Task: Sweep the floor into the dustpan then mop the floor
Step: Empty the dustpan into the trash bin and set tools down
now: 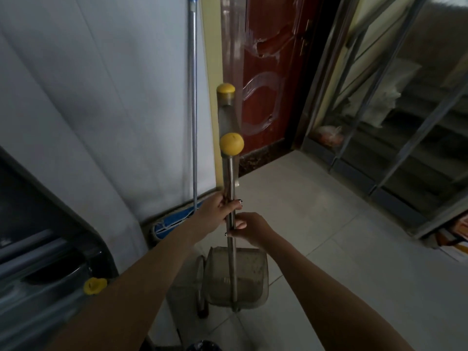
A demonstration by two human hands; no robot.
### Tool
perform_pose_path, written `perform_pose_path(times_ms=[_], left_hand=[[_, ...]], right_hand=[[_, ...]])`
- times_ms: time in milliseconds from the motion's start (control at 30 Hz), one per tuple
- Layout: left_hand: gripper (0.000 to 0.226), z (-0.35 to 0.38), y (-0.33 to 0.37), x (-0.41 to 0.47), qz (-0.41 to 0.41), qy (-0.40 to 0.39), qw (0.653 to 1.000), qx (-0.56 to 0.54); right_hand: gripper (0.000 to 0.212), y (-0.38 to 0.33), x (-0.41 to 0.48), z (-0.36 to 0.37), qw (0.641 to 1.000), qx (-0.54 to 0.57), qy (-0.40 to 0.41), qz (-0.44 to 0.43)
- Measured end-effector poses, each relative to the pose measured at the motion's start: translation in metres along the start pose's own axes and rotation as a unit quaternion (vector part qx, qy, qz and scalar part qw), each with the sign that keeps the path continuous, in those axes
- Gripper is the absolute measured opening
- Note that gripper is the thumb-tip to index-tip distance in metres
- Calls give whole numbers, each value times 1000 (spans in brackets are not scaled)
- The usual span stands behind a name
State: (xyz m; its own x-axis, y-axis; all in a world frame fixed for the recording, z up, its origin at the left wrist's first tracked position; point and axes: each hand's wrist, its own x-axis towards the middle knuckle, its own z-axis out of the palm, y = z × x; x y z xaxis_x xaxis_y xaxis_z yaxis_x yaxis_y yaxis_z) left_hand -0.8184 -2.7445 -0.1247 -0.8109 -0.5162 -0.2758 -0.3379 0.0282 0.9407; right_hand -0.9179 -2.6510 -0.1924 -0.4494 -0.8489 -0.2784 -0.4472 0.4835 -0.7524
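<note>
Two metal handles with yellow caps stand upright side by side: the broom handle [226, 115] behind and the dustpan handle [231, 173] in front. My left hand [217, 207] grips them from the left, and my right hand [249, 228] holds the dustpan handle just below. The grey dustpan [236, 277] hangs under my hands, just above the tiled floor [316, 224]. A mop with a silver pole [194, 110] and a blue flat head [174, 220] leans against the white wall at the left.
A dark red door [273, 72] closes the corner ahead. A metal-framed rack [379, 122] with bags stands at the right. A dark appliance [38, 249] with a yellow piece [95, 285] fills the left foreground. Boxes [455, 236] lie at the far right.
</note>
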Motion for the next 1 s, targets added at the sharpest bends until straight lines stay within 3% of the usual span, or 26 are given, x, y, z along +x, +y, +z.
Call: perform_pose_path(times_ms=[200,367,500,667,767,867,1000], left_hand=[[16,13,3,53,-18,-21,999,-16],[35,28,-5,106,-14,-16,994,110],[24,45,-22,137,-61,95,990,80],[15,55,-49,152,-62,238,968,42],[22,51,-70,162,-76,241,967,20],[28,48,-98,172,-99,224,969,25],[24,42,-138,184,-112,188,975,44]], right_hand=[[34,29,52,-29,993,38,-106,-31],[35,70,109,-51,986,4,-159,-54],[26,99,143,-49,986,-11,-159,-50],[20,118,170,-28,985,-19,-163,-48],[17,126,189,-16,981,-10,-190,-36],[21,138,207,-6,976,-72,-200,-47],[21,163,224,16,973,-104,-200,-44]])
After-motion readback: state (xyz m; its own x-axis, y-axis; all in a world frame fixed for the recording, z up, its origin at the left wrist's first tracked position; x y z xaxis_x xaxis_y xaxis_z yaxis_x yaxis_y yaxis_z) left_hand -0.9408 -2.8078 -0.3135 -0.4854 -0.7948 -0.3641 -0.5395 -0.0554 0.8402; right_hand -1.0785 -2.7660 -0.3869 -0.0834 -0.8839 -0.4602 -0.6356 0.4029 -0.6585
